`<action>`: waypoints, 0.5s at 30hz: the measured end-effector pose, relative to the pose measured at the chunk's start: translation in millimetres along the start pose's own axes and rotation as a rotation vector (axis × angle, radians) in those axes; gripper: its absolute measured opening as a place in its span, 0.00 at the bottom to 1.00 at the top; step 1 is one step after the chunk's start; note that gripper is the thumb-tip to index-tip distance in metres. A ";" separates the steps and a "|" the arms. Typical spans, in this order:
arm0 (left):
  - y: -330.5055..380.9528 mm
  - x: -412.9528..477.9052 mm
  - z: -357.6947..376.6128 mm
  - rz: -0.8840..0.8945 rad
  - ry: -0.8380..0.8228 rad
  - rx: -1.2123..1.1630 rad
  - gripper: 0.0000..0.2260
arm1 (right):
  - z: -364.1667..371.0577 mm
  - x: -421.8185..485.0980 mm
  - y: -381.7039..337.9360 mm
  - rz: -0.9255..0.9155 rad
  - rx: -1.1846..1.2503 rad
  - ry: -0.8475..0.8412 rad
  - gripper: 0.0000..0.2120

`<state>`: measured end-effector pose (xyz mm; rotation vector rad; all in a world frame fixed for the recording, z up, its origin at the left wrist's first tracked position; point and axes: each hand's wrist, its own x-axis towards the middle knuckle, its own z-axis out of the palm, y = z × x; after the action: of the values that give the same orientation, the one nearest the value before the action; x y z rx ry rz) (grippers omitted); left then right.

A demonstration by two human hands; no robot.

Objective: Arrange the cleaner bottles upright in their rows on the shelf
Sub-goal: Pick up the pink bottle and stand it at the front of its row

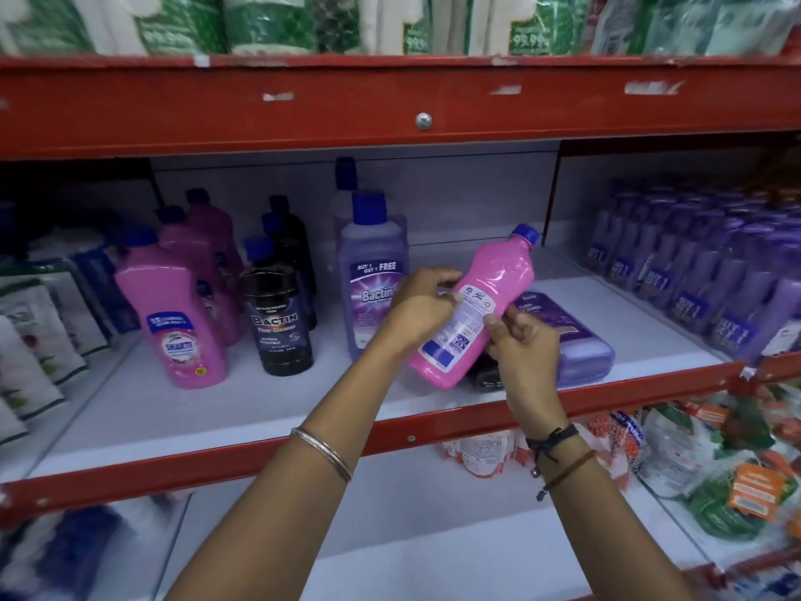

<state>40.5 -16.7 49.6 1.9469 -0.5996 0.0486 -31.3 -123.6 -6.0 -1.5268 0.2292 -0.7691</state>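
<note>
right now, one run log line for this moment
step: righting pink bottle | left hand: holds it | right hand: holds it | bottle: tilted, above shelf | purple bottle: lying flat

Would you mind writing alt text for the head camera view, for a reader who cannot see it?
Both hands, left hand and right hand, hold a tilted pink bottle over a white shelf. To the left stand rows of pink bottles, black bottles and purple bottles; one purple bottle lies flat.
</note>
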 end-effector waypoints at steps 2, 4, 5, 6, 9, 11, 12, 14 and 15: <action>-4.9 -13.6 -10.7 0.025 0.043 -0.053 0.14 | 10.4 -11.5 -7.1 -0.023 0.029 -0.028 0.10; -12.6 -28.6 -28.2 0.039 0.095 -0.085 0.15 | 24.1 -25.4 -15.7 -0.033 0.071 -0.071 0.12; -17.4 -37.5 -39.7 0.033 0.114 -0.094 0.16 | 33.3 -33.3 -19.2 -0.035 0.086 -0.090 0.14; -21.8 -43.2 -47.3 0.027 0.132 -0.108 0.17 | 38.9 -39.1 -22.0 -0.041 0.093 -0.103 0.15; -34.1 -67.2 -77.9 -0.005 0.202 -0.162 0.19 | 66.2 -58.6 -25.7 -0.063 0.101 -0.151 0.17; -41.1 -81.3 -94.6 0.001 0.248 -0.191 0.20 | 83.4 -69.3 -24.7 -0.081 0.119 -0.176 0.18; -43.1 -87.3 -100.2 0.011 0.271 -0.198 0.19 | 89.3 -73.3 -25.1 -0.095 0.123 -0.186 0.18; -49.8 -101.0 -120.0 0.017 0.324 -0.193 0.19 | 109.4 -85.2 -26.3 -0.116 0.117 -0.215 0.17; -52.2 -106.8 -128.3 0.016 0.350 -0.189 0.19 | 117.8 -89.4 -26.0 -0.120 0.113 -0.231 0.16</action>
<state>-1.0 152.3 31.6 1.6986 -0.3720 0.3251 -37.3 26.4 -1.6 -1.5166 -0.0767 -0.6810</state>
